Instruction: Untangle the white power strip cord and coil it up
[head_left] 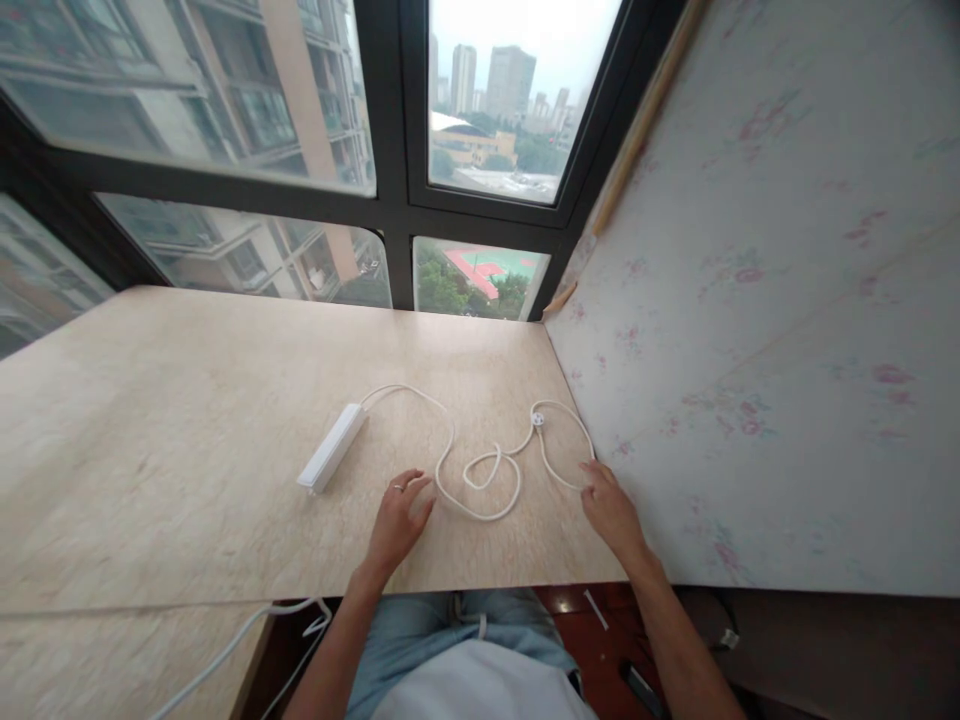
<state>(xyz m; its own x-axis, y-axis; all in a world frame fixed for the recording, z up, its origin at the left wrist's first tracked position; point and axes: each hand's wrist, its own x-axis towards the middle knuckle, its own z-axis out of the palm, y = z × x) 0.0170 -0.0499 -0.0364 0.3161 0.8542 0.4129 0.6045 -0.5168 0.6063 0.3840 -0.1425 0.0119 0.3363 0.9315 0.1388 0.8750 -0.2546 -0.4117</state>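
Observation:
A white power strip lies on the beige marble-look sill. Its white cable runs off in loose loops to a white plug near the right wall. My left hand rests flat on the sill with fingers spread, just left of the nearest cable loop, a ring on one finger. My right hand lies by the wall, its fingertips touching the right end of the cable loop; whether the fingers pinch the cable does not show.
Large dark-framed windows rise behind the sill. A flower-patterned panel forms the right wall. Another white cable hangs over the front edge at lower left. A dark object lies on the red-brown floor below.

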